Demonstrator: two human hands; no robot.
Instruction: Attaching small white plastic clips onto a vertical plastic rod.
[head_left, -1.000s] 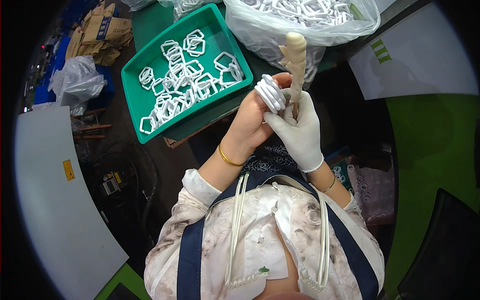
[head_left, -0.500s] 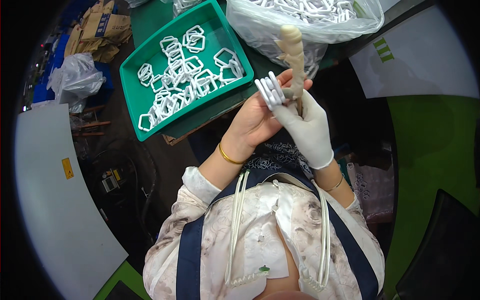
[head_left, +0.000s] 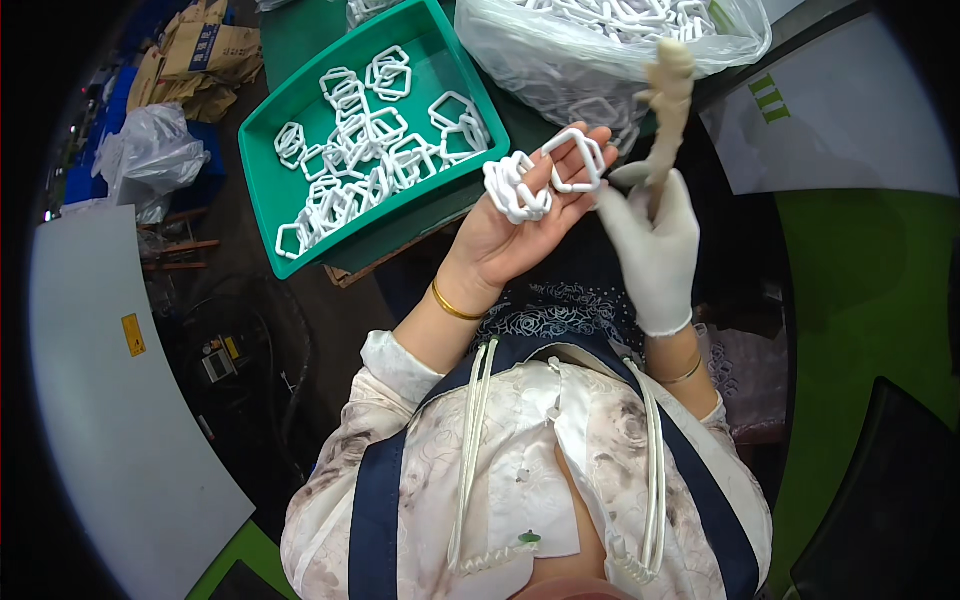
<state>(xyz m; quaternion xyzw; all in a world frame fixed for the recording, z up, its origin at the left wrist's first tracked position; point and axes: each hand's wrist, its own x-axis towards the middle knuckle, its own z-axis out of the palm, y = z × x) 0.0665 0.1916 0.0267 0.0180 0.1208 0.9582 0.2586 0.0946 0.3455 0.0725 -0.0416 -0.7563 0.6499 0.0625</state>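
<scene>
My bare left hand [head_left: 490,250] is palm up, its fingers curled around white plastic rings. A bunch of these angular rings [head_left: 515,192] rests by its thumb, and a single angular ring [head_left: 597,160] lies across its fingers. In a white glove, my right hand [head_left: 652,262] grips a cream, lumpy wrapped stick-like tool [head_left: 670,100], which points up and away. The tool's lower end is hidden in the glove and blurred. My right fingertips are close beside the single ring; I cannot tell whether they touch it.
A green plastic bin [head_left: 400,218] with many similar rings stands at the far left of my hands. Beyond them, a clear plastic bag [head_left: 610,75] holds more white rings. Grey-white panels [head_left: 130,380] curve along the left. Brown paper sacks [head_left: 205,55] lie at the far left.
My right hand and the tool have moved right, away from the left palm. The neatly stacked rings have shifted toward my left thumb, with one ring now apart on the fingers.
</scene>
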